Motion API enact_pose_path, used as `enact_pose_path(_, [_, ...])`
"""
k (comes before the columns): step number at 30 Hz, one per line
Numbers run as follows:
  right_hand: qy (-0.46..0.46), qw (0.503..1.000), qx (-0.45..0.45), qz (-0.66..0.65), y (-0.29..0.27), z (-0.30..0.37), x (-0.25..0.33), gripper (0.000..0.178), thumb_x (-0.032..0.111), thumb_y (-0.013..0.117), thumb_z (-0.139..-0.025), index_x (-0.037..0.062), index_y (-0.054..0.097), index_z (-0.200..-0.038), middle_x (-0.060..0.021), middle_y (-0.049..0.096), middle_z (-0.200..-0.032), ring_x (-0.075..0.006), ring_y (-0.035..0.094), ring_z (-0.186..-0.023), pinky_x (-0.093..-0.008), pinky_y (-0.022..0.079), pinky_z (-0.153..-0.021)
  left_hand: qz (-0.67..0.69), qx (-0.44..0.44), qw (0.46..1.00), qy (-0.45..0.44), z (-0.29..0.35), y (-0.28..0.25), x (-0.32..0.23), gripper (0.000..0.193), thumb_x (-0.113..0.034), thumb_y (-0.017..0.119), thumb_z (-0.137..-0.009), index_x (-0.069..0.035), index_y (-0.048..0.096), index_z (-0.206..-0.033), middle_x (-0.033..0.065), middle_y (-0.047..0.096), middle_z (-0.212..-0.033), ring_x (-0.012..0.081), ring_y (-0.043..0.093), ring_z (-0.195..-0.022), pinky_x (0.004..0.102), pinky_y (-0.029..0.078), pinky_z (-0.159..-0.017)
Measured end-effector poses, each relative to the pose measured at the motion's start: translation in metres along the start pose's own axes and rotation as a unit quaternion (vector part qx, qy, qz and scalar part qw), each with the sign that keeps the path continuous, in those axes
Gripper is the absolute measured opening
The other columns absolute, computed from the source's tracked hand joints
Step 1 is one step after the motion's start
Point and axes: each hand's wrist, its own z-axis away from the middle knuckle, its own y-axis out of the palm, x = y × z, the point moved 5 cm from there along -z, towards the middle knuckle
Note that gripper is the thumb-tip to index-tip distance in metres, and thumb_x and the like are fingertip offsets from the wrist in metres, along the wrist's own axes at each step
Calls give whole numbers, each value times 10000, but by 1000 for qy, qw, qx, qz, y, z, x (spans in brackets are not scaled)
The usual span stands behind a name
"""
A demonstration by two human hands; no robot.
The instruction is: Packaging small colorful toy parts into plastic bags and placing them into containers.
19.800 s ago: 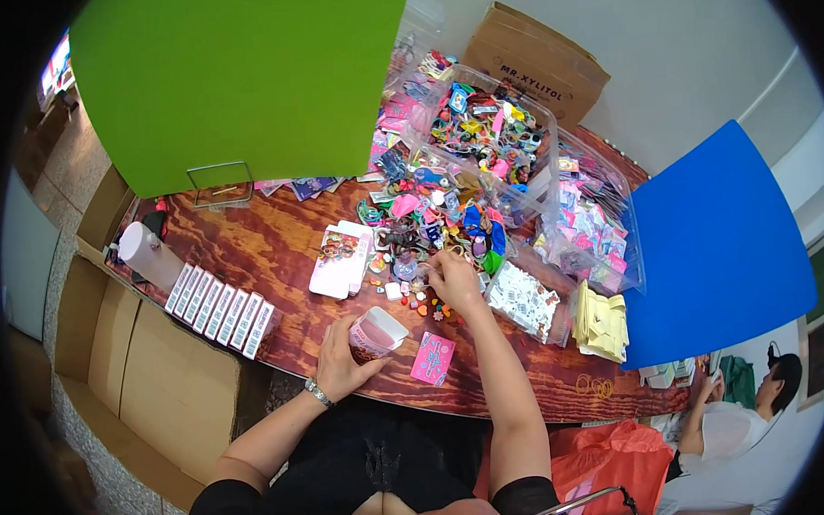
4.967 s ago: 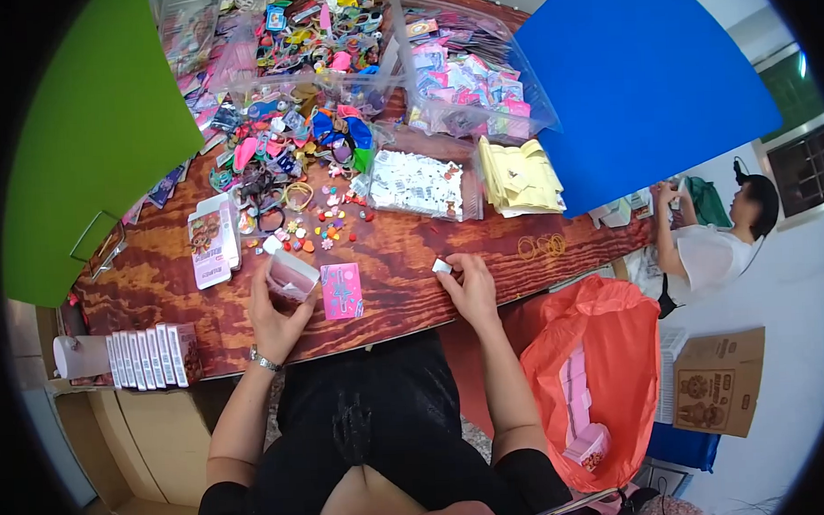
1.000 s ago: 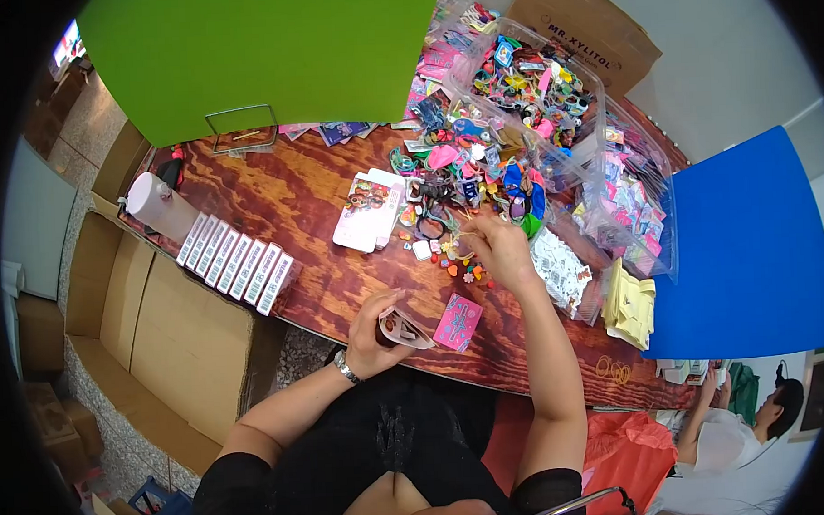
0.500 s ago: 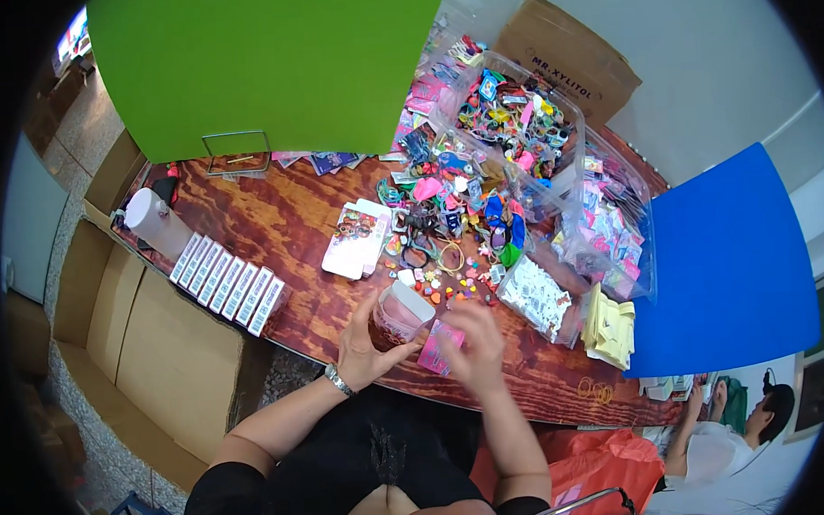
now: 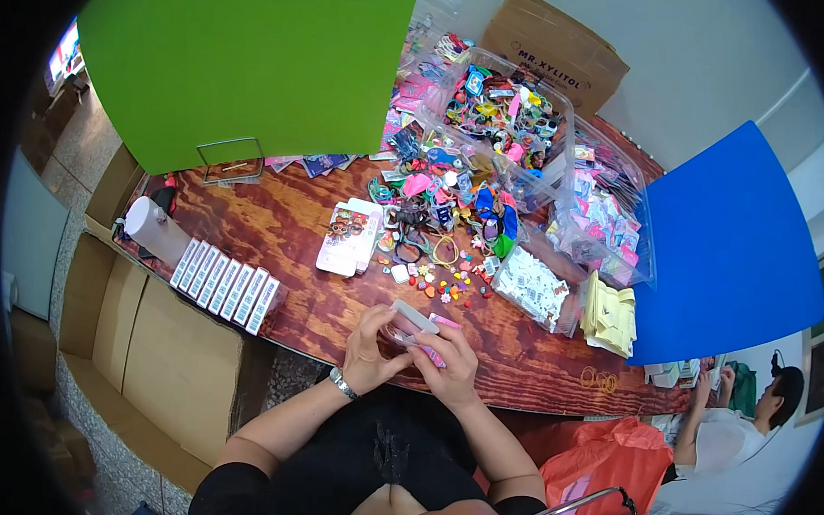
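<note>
Near the table's front edge, my left hand (image 5: 368, 357) is closed around a small pink carton (image 5: 413, 317) with a pale, rounded top edge. My right hand (image 5: 452, 369) presses close on the carton's right side, its fingers closed on a bright pink packet (image 5: 434, 355). The fingers partly cover both the packet and the carton. Just beyond my hands lies a scatter of small colourful trinkets (image 5: 446, 288). A flat white printed carton (image 5: 349, 242) rests on the table farther off to the left.
White boxes (image 5: 224, 280) stand in a row at left, beside a frosted cup (image 5: 154, 226). A heap of hair ties (image 5: 442, 197) lies beyond. Clear bins (image 5: 567, 143), a tub of white pieces (image 5: 536, 289), yellow cards (image 5: 608, 314) and rubber bands (image 5: 599, 379) are at right. Another person (image 5: 731, 423) sits far right.
My right hand has moved left and down to the carton and closed on the pink packet that was beside it. The carton has tilted in my left hand. The view has shifted slightly.
</note>
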Motion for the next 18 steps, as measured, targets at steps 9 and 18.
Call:
enact_pose_path(9, [71, 995, 70, -25, -10, -5, -2, 220, 15, 747, -849, 14, 685, -1060, -154, 704, -1036, -298, 704, -990, -377, 553, -846, -10, 40, 999, 7, -6, -3, -1, 765, -167, 908, -664, -114, 460, -1281, 194, 572, -1202, 387, 616, -1060, 442, 545, -848])
enact_pose_path(18, [130, 989, 61, -38, -11, -7, -3, 186, -7, 705, -883, 13, 659, -1062, -139, 692, -993, -228, 717, -868, -332, 566, -729, -16, 44, 999, 23, -6, -1, -9, 739, -128, 881, -660, -105, 473, -1275, 198, 586, -1236, 396, 630, -1074, 447, 553, -855])
